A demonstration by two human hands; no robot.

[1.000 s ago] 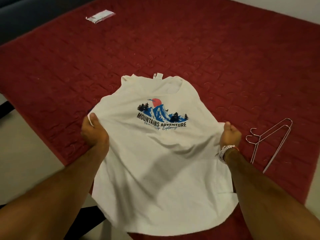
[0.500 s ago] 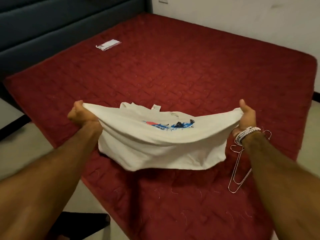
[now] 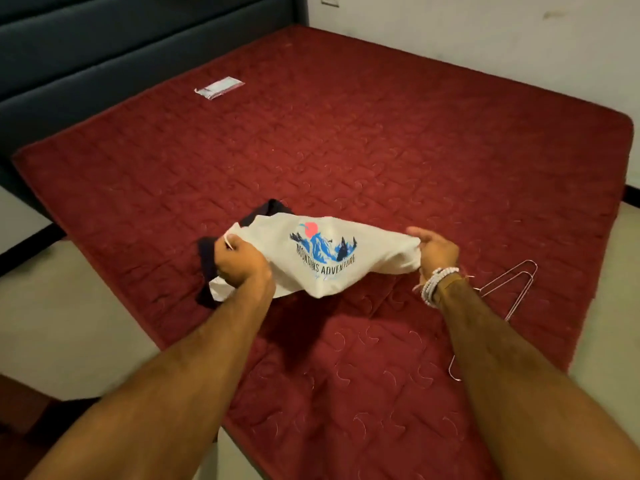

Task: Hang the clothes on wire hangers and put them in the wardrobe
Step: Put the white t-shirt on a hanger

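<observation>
A white T-shirt (image 3: 329, 258) with a blue mountain print hangs bunched between my two hands above the red mattress (image 3: 346, 150). My left hand (image 3: 242, 265) grips its left end and my right hand (image 3: 436, 251), with bead bracelets at the wrist, grips its right end. A dark garment (image 3: 207, 258) lies on the mattress behind and under my left hand, partly hidden. Wire hangers (image 3: 509, 282) lie on the mattress to the right, partly covered by my right forearm.
A small white packet (image 3: 219, 87) lies at the far left of the mattress. A dark padded headboard (image 3: 104, 46) runs along the left. A pale wall (image 3: 485, 39) stands behind. Light floor (image 3: 69, 323) borders the mattress at left.
The shirt went from spread flat to gathered and held between both hands. My hands have come closer together and the print now faces up. The dark garment has come into view.
</observation>
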